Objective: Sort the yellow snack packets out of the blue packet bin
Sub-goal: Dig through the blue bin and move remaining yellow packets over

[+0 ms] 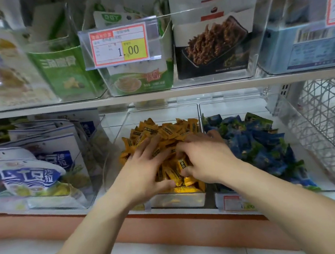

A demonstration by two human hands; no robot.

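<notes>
The small yellow foil-film snack packets (164, 135) look light and limp: thin crinkly wrappers with crimped, saw-toothed ends, likely slick against each other, so a heap of them should slide and spill rather than lift as a block. My judgement is that they are best taken a few at a time by pinching a crimped end or scooping under a loose cluster; squeezing hard would probably crush the contents. Each packet is orange-yellow with a dark label panel carrying pale print, too small to read. They fill the clear plastic bin (157, 112) in the middle of the lower shelf, piled up to its front edge. The left hand (144, 169) lies flat with fingers spread on the near-left part of the heap, pressing rather than gripping. The right hand (204, 160) is curled over the near-right part, fingers bent around a few packets; whether it has a firm hold I cannot tell. Just beside, in the clear bin to the right, lie the blue-and-green snack packets (255, 141); no yellow one is plainly visible among them.
</notes>
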